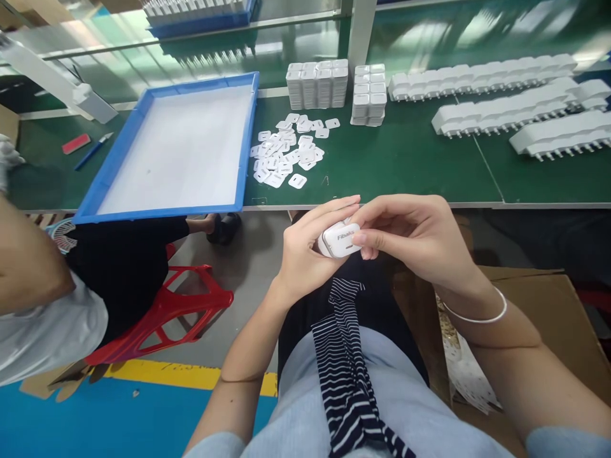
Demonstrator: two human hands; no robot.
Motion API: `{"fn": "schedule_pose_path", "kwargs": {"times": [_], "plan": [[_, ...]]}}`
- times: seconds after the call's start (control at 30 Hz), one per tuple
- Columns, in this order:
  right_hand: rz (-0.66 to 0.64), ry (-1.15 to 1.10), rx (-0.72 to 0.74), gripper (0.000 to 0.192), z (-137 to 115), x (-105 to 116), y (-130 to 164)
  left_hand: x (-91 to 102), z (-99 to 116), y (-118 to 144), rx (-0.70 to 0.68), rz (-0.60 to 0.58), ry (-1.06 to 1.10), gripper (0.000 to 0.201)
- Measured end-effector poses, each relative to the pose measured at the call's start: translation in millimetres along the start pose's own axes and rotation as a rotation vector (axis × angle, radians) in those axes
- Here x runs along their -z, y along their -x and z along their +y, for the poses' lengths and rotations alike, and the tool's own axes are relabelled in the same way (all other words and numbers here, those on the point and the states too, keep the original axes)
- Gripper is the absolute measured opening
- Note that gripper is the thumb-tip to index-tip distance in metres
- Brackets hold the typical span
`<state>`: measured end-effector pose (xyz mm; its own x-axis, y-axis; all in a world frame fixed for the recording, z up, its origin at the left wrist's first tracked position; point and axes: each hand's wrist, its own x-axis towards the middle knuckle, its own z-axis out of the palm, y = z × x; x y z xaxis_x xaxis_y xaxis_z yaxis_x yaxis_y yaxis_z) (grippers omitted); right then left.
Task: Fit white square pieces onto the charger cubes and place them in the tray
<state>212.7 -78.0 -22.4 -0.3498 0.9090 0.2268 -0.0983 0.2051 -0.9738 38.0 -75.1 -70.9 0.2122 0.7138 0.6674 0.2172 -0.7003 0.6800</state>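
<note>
Both my hands hold one small white charger plug (337, 240) with grey lettering on its face, just below the green table's front edge (382, 205). My left hand (305, 254) cups it from the left and underneath. From the right, my right hand (410, 235) pinches it, thumb pressed on the printed face. A silver bangle (477, 315) circles my right wrist. A pile of small white labels or covers (286, 156) lies on the table ahead of my hands.
A blue tray with a white liner (181, 149) sits at left. Stacks of white charger bodies (317, 84) and long rows of them (501, 102) fill the back right. A seated person (48, 299) on a red stool (167, 312) is at left. A cardboard box (548, 318) stands at right.
</note>
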Motion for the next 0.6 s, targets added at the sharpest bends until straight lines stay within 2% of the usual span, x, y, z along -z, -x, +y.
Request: {"fn": "schedule_pose_path", "kwargs": {"times": [0.33,0.5,0.6], "plan": [[0.011,0.089,0.009,0.012,1.9,-0.9,1.8,-3.1,-1.4,-0.4,0.012,-0.007,0.002,0.027],[0.061,0.127,-0.005,0.016,1.1,-1.4,4.3,-5.4,-5.6,-0.3,-0.064,0.027,0.017,0.031],[0.076,0.138,-0.023,0.016,-0.7,-1.8,4.5,-6.2,-6.1,-0.2,-0.062,0.022,-0.008,0.031]]}}
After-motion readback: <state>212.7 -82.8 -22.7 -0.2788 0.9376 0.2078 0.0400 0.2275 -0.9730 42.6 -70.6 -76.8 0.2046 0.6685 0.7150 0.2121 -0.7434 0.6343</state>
